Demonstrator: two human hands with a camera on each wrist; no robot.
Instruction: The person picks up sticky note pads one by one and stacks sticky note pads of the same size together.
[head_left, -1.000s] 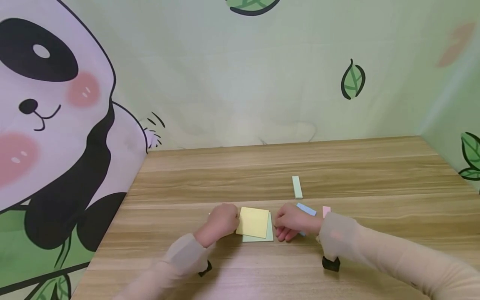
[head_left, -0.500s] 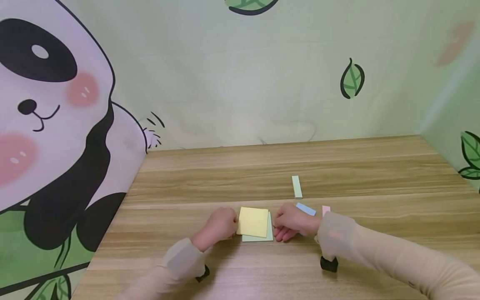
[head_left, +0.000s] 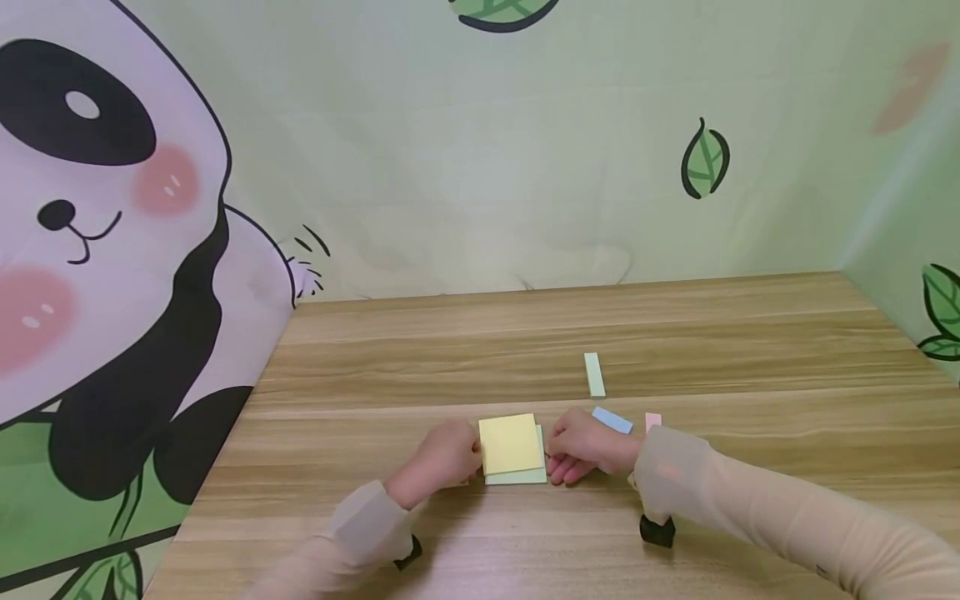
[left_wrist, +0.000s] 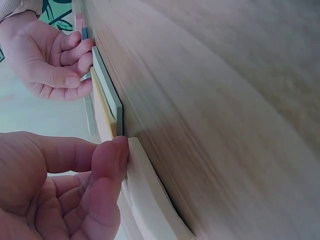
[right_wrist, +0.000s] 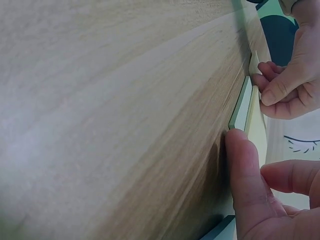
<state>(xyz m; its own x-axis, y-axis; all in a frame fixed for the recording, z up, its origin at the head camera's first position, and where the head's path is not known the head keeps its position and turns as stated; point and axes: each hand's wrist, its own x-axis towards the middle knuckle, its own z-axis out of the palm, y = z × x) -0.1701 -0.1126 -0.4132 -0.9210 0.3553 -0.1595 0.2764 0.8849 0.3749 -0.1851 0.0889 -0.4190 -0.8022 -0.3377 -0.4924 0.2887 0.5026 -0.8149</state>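
Note:
A yellow sticky note pad [head_left: 510,444] lies slightly askew on a pale green sticky note pad [head_left: 517,477], whose lower and right edges show. At their left side is my left hand [head_left: 447,452], fingers curled, tips right at the yellow pad's edge. In the left wrist view a cream-coloured pad [left_wrist: 152,195] lies beside those fingertips; the hand mostly hides it in the head view. My right hand [head_left: 588,443] rests at the right side of the stack. The right wrist view shows its index finger along the green pad's [right_wrist: 241,105] edge, thumb apart.
A narrow pale green strip [head_left: 594,374] lies on the wooden table [head_left: 420,350] behind the stack. A blue strip [head_left: 612,419] and a pink strip [head_left: 653,422] lie by the right wrist, partly covered. A panda-printed backdrop [head_left: 420,150] stands behind.
The yellow pad has turned counterclockwise and shifted slightly right on the green pad. My left hand has moved a little toward the stack. The right hand has stayed about where it was.

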